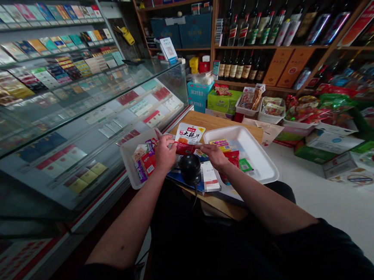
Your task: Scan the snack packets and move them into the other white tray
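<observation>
Between my two hands a small red snack packet (185, 148) is stretched out level, above a round black device (190, 168) with a cable. My left hand (165, 152) pinches its left end, and my right hand (214, 156) pinches the right end. Just behind it lies a white and orange snack packet (189, 134) with dark lettering. On the left, a white tray (128, 162) holds several purple and red packets. A second white tray (262, 162) on the right contains yellow, red and green packets. A phone (210, 177) with a lit screen rests beside the black device.
A glass display counter (106, 107) full of cigarette packs runs along the left. Wooden shelves (273, 47) with bottles stand at the back. Boxes and snack bins (270, 109) line the floor on the right. The trays sit on a small wooden table (201, 118).
</observation>
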The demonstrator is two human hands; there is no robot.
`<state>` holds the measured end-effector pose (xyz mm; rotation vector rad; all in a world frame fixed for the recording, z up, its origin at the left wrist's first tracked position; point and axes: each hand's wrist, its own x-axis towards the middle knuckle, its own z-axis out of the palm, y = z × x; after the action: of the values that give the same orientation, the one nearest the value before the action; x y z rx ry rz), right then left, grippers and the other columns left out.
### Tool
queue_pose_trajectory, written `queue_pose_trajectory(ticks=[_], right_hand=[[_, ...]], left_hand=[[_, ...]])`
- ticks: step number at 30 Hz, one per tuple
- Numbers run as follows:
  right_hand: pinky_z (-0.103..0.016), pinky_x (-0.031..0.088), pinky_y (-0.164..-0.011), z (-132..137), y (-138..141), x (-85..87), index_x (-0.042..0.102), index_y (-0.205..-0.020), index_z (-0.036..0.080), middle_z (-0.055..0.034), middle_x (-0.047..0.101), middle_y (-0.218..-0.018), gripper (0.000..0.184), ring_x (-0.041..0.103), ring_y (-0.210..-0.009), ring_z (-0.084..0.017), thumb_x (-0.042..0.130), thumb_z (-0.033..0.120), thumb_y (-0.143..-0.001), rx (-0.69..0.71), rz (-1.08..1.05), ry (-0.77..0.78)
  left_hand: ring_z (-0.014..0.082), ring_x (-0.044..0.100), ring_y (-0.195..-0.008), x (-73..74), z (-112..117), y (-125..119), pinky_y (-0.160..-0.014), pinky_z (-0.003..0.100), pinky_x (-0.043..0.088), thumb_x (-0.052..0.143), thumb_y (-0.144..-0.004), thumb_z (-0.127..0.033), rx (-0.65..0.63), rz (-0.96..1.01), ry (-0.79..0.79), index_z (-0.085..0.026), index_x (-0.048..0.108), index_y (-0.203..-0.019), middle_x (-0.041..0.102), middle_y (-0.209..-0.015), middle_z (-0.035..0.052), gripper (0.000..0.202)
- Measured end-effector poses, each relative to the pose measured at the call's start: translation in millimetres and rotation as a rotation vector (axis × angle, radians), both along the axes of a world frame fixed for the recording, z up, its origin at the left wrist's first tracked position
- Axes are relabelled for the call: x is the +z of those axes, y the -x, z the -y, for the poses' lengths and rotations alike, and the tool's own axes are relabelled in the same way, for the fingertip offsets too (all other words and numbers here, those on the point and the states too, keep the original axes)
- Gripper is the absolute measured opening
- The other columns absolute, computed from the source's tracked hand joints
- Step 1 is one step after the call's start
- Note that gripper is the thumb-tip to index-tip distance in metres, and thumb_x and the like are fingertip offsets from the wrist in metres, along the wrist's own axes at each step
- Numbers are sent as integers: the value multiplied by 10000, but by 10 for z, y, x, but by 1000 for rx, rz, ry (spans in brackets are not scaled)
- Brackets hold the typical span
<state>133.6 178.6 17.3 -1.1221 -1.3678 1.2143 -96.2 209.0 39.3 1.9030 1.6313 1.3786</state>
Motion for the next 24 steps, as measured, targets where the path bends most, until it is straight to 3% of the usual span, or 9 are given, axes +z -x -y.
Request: queue_pose_trajectory(ticks=[3, 8, 14, 24], right_hand=[[-469, 392, -1163, -2, 7, -46, 794, -1114, 210, -45, 757, -1217, 390, 644, -1227, -280, 636, 484, -886, 17, -14, -16], [-452, 349, -1201, 3, 21, -73, 766, -1191, 199, -57, 727, -1285, 410, 608, -1288, -266, 603, 464, -923, 53, -20, -63], [-448, 337, -1215, -11, -8, -73, 746, -1242, 229, -35, 700, -1337, 414, 577, -1332, -271, 593, 461, -936, 35, 51, -43], [-443, 330, -1220, 6, 42, -80, 717, -1300, 228, -45, 657, -1405, 454, 534, -1384, -279, 600, 461, -929, 59, 47, -51]], left_hand=[[228, 702, -1065, -47, -43, 4, -1019, 388, 520, 675, -870, -265, 1, 18, -7, -240, 615, -1091, 740, -1127, 62, 230], [197, 729, -937, -204, -151, 11, -909, 343, 560, 665, -876, -283, -51, 152, 37, -202, 593, -1224, 761, -1024, 71, 364], [205, 728, -1008, -417, -217, -15, -924, 339, 566, 677, -870, -337, -34, 244, 29, -193, 606, -1201, 743, -1109, 98, 368], [208, 727, -1013, -483, -180, -17, -890, 329, 576, 649, -885, -317, -45, 311, 50, -195, 622, -1172, 751, -1074, 81, 313]])
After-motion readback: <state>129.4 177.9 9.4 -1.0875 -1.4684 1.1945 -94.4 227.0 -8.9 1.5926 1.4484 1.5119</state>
